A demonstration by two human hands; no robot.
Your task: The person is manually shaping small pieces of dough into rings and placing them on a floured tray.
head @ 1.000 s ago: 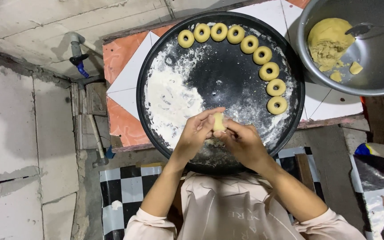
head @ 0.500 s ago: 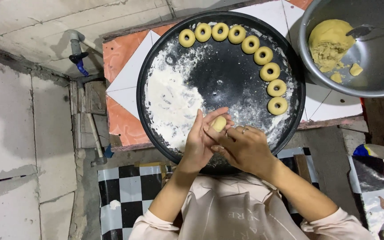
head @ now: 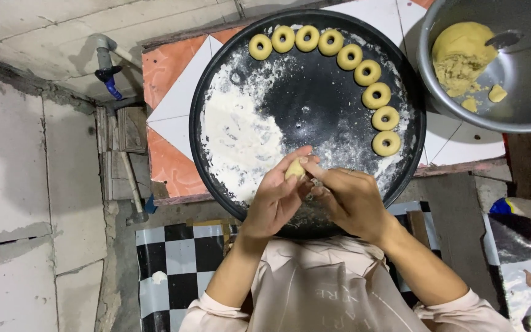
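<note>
1. Pinching a small dough piece [head: 295, 168], the left hand [head: 276, 200] and right hand [head: 350, 200] close their fingertips on it over the near rim of the floured black tray [head: 314, 98].
2. Nine dough rings [head: 367, 72] curve along the tray's far edge.
3. Beside it, a metal bowl [head: 523, 80] holds yellow dough.

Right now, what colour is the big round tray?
Black, dusted with white flour, the round tray shows best in the head view.

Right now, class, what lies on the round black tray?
On the black tray: nine dough rings along the rim and scattered flour. The left hand and right hand, holding a dough piece, cover its near edge.
</note>
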